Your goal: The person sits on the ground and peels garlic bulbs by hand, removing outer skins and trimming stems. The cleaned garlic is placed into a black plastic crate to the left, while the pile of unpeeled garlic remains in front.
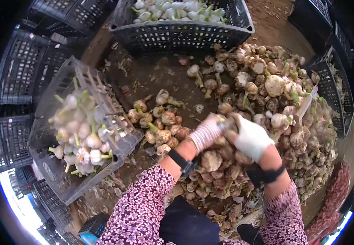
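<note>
In front of me, over the heap, my two gloved hands meet at a garlic bulb (227, 125) that is blurred by motion. My left hand (206, 131), in a ribbed pinkish glove, grips it from the left. My right hand (252, 137), in a white glove, closes on it from the right; its fingertips are partly hidden. Under and beyond them spreads a large pile of soil-stained garlic bulbs (296, 137). A smaller group of brownish bulbs (163, 136) lies on the ground left of my left hand.
A tilted dark plastic crate (57, 186) at left holds cleaner, whitish garlic (85, 141). Another crate (180, 35) with white bulbs stands ahead. Black crates (20, 67) are stacked along the left. At right are a crate (333, 92) and a reddish filled sack (333, 202).
</note>
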Motion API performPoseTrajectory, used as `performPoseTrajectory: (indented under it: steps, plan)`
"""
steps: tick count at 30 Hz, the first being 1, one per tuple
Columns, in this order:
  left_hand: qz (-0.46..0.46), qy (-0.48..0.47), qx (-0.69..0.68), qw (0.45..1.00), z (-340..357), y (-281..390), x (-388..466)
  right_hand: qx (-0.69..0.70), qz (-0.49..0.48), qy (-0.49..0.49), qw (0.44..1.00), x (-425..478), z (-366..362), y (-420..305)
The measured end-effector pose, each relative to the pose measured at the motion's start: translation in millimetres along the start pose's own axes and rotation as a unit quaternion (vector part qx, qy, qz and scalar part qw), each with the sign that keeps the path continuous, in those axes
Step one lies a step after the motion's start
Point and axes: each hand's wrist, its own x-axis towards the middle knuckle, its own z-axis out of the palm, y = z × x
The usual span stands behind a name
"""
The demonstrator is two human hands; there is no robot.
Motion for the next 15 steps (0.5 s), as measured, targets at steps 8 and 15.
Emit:
performPoseTrajectory:
  steps: [8,15]
  plan:
    - [0.312,0.083,0.295,0.899,-6,15,-162,-0.255,-0.025,-0.065,0.964,-61,-43,-11]
    - [0.053,0.470,0.371,0.799,-93,-139,-205,-0.174,-0.354,-0.013,0.919,157,60,-183]
